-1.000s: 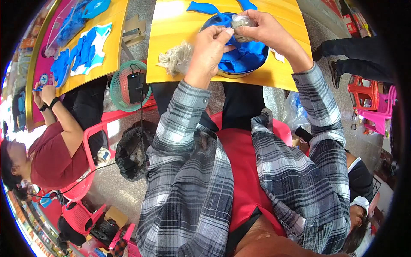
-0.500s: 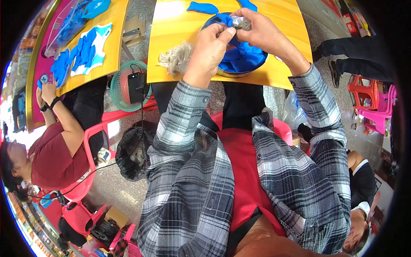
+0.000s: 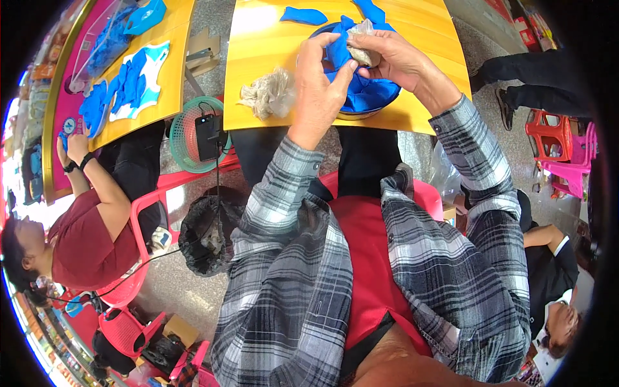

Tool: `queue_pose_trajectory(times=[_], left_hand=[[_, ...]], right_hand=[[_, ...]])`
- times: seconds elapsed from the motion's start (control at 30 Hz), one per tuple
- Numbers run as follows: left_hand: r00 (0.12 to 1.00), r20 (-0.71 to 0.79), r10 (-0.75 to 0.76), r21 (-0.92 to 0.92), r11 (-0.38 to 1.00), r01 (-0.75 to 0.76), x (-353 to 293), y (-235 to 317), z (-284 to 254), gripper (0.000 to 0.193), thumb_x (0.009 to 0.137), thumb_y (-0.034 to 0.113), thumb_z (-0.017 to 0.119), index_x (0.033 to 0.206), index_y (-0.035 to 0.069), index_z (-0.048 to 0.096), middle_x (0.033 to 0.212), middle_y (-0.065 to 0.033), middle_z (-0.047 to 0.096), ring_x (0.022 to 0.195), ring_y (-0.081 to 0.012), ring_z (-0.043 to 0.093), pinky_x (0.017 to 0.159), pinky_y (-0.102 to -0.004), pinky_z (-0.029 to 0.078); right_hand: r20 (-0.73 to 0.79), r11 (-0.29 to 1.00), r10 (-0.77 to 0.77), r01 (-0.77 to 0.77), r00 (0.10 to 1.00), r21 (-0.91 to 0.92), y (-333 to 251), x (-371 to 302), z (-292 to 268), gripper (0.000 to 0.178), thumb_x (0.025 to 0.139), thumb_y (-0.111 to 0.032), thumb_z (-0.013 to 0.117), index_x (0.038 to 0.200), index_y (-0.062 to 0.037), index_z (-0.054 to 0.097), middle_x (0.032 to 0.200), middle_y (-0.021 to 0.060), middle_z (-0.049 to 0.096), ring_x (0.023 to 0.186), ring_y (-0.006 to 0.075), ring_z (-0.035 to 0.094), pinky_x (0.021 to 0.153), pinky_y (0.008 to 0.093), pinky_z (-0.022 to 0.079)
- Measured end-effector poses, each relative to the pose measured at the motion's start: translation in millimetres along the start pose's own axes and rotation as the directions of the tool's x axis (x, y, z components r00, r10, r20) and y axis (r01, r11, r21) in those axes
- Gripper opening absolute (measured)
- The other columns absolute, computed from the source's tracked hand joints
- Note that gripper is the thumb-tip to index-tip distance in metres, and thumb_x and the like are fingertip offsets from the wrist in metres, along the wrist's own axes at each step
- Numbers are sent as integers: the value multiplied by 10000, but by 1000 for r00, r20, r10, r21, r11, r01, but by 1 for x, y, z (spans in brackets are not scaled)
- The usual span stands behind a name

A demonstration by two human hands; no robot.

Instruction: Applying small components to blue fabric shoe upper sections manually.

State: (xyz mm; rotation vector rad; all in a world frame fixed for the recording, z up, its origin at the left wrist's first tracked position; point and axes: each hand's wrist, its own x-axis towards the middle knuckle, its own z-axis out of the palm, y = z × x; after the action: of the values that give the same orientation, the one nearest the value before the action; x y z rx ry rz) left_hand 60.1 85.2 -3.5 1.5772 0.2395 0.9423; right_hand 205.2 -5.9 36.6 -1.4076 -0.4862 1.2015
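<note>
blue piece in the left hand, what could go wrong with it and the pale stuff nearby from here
The pale bundle in the right hand could slip past the blue piece in the left hand and drop among the blue pieces in the bowl.

The pale pile lies near the close edge of the yellow table, left of the left wrist, so an arm might brush it off.

The left of the hands (image 3: 320, 88) has spread thumb and fingers wider apart
</note>
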Motion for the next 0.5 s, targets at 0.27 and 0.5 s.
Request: queue_pose_trajectory(times=[0.27, 0.5], left_hand=[[990, 80, 120, 385, 912, -142, 5, -6, -21, 292, 812, 49, 691, 1088, 25, 601, 1062, -117, 524, 915, -220, 567, 706, -292, 489], [935, 189, -301, -151, 932, 330, 14, 3, -33, 382, 861, 137, 707, 1176, 11, 532, 945, -37, 598, 740, -83, 550, 604, -206, 444]], right_hand=[[-219, 920, -267, 180, 939, -348, -8, -16, 21, 438, 882, -338, 681, 1193, -48, 577, 1017, 59, 654, 911, 164, 637, 755, 299, 526], [303, 205, -440, 423, 845, -883, -25, -16, 7, 345, 902, -273, 657, 1156, -43, 618, 963, 86, 671, 944, 181, 638, 827, 293, 508]])
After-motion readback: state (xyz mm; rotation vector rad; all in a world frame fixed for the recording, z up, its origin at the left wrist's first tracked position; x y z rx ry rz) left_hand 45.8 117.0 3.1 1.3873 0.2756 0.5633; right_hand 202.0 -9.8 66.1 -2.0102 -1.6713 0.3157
